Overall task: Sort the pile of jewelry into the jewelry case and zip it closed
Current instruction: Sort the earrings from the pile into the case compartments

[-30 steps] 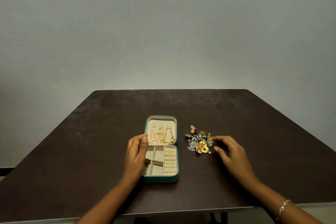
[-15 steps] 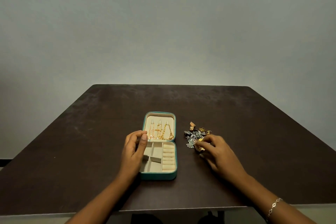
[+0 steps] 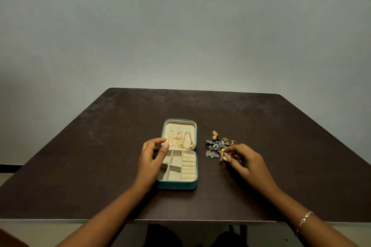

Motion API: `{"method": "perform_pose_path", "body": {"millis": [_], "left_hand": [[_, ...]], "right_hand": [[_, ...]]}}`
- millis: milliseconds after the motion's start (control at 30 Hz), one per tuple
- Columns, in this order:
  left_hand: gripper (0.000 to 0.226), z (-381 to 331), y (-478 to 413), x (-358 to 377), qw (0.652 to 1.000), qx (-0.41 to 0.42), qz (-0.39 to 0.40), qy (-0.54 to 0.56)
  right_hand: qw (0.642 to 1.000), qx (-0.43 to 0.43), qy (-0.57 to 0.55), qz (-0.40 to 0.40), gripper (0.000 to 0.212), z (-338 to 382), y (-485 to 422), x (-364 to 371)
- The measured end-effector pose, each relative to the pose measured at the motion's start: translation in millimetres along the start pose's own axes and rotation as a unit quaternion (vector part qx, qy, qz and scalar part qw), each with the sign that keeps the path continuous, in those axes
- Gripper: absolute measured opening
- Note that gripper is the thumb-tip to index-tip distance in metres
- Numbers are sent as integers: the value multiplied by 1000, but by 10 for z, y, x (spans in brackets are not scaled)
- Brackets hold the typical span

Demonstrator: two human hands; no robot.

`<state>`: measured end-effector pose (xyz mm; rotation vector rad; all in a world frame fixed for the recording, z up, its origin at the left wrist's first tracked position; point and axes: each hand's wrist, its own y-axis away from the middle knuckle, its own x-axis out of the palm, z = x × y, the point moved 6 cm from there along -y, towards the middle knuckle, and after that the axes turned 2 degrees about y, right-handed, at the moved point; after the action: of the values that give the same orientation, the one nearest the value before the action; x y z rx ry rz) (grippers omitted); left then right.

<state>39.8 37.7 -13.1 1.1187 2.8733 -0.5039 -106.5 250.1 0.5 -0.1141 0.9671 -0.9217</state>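
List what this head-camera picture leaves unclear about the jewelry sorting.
- Head view: the pile is too small and tangled to count its pieces.
- Head view: the right hand is blurred, so whether it pinches the gold flower piece is unclear.
- Head view: the left hand covers the left edge of the jewelry case, hiding any grip there.
- Head view: the chains in the lid are too fine to separate.

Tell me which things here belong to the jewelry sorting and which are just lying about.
Job: jewelry case, open; gold chains in its lid; jewelry pile; gold flower piece pinched by right hand; left hand at case's left edge.
Bystanders: table; bracelet on right wrist.
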Motion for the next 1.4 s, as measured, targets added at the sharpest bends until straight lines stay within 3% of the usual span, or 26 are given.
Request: {"method": "perform_pose_path", "body": {"millis": [133,200,300,400,567,733,933,1267,1400], "left_hand": [[19,51,-41,-18,1000,-30,2,9],[18,24,-59,-63,1000,-24,-16,-4],[35,-348,-53,-137,976,134,-45,-166],[35,-715,26,-11,965,212,5,-155],[24,-822,225,366,984,121,134,-1],[22,-794,335,486,977,8,174,122],[8,-860,346,451,971,-34,162,173],[13,-896,263,370,979,-35,134,151],[14,-896,284,378,981,-29,134,138]], "right_hand": [[986,99,-131,-1,18,-9,-58,-71],[959,149,-240,8,17,12,-89,-71],[899,216,-379,18,15,95,-104,-73],[858,248,-450,28,14,222,-104,-55],[790,265,-549,68,16,518,-64,30],[746,255,-608,98,11,747,-11,89],[752,242,-604,103,17,807,17,109],[794,224,-554,116,23,800,62,165],[815,216,-525,117,17,769,70,185]]}}
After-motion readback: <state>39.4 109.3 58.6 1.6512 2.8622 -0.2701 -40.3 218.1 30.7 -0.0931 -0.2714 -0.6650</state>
